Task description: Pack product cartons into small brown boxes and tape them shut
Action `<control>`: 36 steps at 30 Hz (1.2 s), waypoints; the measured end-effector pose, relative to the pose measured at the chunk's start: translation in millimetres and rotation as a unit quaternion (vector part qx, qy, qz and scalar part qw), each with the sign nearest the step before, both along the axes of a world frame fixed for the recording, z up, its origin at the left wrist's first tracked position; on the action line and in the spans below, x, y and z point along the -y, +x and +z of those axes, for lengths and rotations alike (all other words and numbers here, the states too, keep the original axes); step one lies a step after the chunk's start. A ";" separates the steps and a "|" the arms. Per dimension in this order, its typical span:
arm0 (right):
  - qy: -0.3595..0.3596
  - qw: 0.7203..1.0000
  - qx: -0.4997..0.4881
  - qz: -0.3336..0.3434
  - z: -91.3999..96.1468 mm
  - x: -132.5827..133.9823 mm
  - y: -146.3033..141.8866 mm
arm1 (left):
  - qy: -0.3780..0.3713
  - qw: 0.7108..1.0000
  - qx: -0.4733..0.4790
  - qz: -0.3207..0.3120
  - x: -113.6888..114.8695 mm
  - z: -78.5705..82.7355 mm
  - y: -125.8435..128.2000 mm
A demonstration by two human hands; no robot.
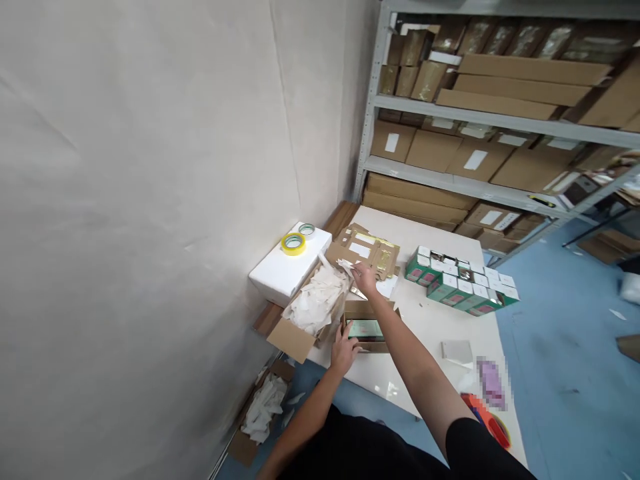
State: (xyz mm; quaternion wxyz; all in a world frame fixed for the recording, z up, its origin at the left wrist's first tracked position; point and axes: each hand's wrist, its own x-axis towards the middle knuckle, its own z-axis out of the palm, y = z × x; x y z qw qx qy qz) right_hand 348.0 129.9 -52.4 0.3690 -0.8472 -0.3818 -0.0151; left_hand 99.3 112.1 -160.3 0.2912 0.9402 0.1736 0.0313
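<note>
"Where was the green packet (367, 329)?"

"Inside the open carton (373, 347), on the white table (435, 323). Take the carton as the clock's centre."

"And the left hand (343, 351)?"

"At eight o'clock, by the carton's left corner, fingers spread and thumb apart, one fingertip at the packet's left end."

"What about the right hand (364, 277)?"

"At twelve o'clock, above the table, thumb and fingers pinching a white scrap (345, 265) (paper, by the look of it, though it was too small for me to be sure)."

"Anything near that?"

"A box of crumpled white paper (315, 300) stood at ten o'clock, just beside the carton, one flap hanging out. Flattened cardboard (387, 257) lay near the right hand, towards twelve."

"Farther out?"

"Green-and-white boxes (460, 293) stood grouped at two o'clock. Between ten and eleven, a yellow tape roll (293, 244) lay on a white block (280, 273). An orange tool (483, 415) lay at four, well apart."
</note>
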 end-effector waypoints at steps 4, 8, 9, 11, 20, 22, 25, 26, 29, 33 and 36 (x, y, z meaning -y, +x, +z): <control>0.038 0.999 -0.018 -0.022 10.4 72.7 3.6 | 0.010 1.000 0.011 -0.022 28.2 2.4 19.1; 0.060 0.996 -0.007 -0.063 9.5 162.2 -1.5 | 0.014 0.998 0.019 -0.054 62.9 3.7 36.3; 0.063 0.995 -0.005 -0.075 6.6 185.4 -5.3 | 0.014 0.998 0.021 -0.063 71.6 3.3 40.0; 0.063 0.993 -0.002 -0.104 -2.5 230.4 -16.4 | 0.015 0.997 0.022 -0.078 88.4 1.3 46.9; -0.099 0.982 -0.098 -0.126 -76.2 355.2 -84.1 | 0.004 0.993 0.006 -0.120 157.3 -15.1 74.5; -0.139 0.974 -0.144 -0.106 -89.3 368.8 -91.0 | 0.001 0.990 0.001 -0.140 167.1 -18.8 81.0; -0.125 0.971 -0.155 -0.132 -99.4 391.1 -95.4 | -0.001 0.985 -0.021 -0.169 172.8 -25.8 90.8; -0.108 0.972 -0.147 -0.146 -100.6 399.5 -95.9 | 0.002 0.985 -0.031 -0.173 172.3 -28.4 93.4; -0.054 0.974 -0.121 -0.186 -101.8 423.7 -96.8 | 0.020 0.984 -0.067 -0.167 166.2 -35.4 96.6; -0.008 0.961 -0.110 -0.254 -106.2 443.7 -98.3 | 0.025 0.989 -0.085 -0.123 155.3 -42.3 86.0; 0.005 0.954 -0.121 -0.274 -113.6 447.9 -99.8 | -0.010 0.997 -0.069 -0.019 147.8 -46.5 73.5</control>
